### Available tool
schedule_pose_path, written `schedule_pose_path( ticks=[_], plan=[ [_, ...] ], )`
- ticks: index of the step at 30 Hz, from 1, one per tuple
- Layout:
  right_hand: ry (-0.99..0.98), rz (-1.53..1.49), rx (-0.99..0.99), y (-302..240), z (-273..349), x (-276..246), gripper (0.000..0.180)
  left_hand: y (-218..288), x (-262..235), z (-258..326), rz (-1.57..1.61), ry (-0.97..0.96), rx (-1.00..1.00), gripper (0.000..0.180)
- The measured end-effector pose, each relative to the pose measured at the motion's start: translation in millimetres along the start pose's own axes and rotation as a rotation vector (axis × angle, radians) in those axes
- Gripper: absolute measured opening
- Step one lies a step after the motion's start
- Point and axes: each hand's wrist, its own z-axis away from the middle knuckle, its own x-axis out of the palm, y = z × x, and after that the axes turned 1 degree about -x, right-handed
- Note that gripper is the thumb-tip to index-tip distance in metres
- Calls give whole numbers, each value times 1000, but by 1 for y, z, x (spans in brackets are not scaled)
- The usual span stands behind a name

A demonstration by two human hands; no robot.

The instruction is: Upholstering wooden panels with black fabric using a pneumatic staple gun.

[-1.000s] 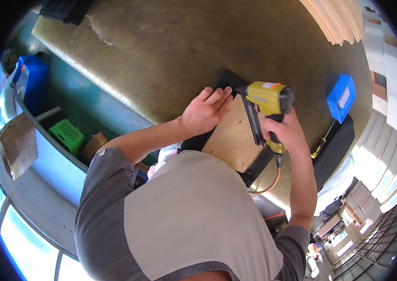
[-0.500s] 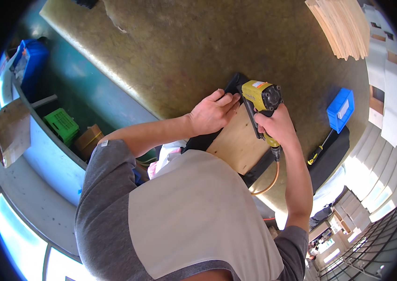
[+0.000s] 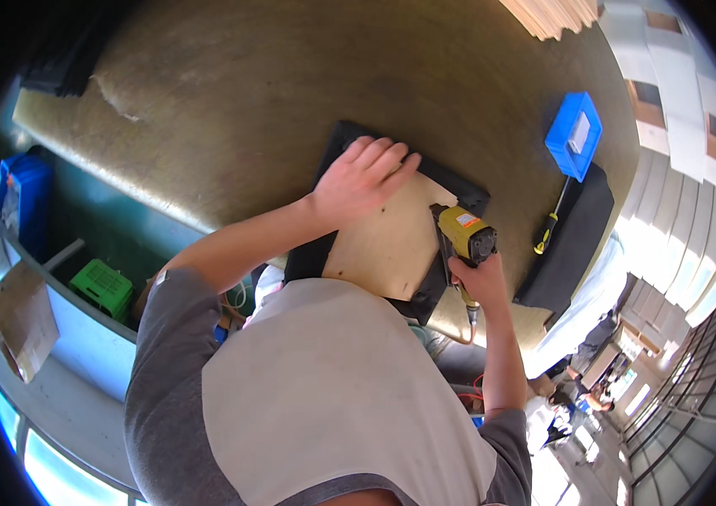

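Observation:
A pale wooden board lies on the worktable, with black fabric folded over its edges. My left hand rests on the far part of the board, fingers stretched out over the fabric along the far edge. In my right hand is a yellow air stapler, gripped by its handle. It stands over the board's right side, where the fabric is folded. A hose runs down from the handle's end. The stapler's body hides whether its nose touches the board.
At the right of the worktable are a blue bin, a yellow-handled screwdriver and a piece of black fabric. Thin wooden boards are stacked at the far right. A green crate sits below, left.
The board has turned on the table. My left hand has gone from pinching the fabric to lying on the far edge. The stapler has moved from the far corner to the right side.

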Motion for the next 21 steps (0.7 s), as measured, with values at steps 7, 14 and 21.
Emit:
schedule_pose_path(
  ticks=[7,14,21],
  plan=[
    [62,7,48,9,0,6,20,2,55,-23,125,-221,194,28],
    [43,8,-1,5,-6,1,20,23,34,-1,-22,-276,128,33],
    [-18,-58,11,-32,-40,-1,17,23,33,25,25,-268,82,43]
  ],
)
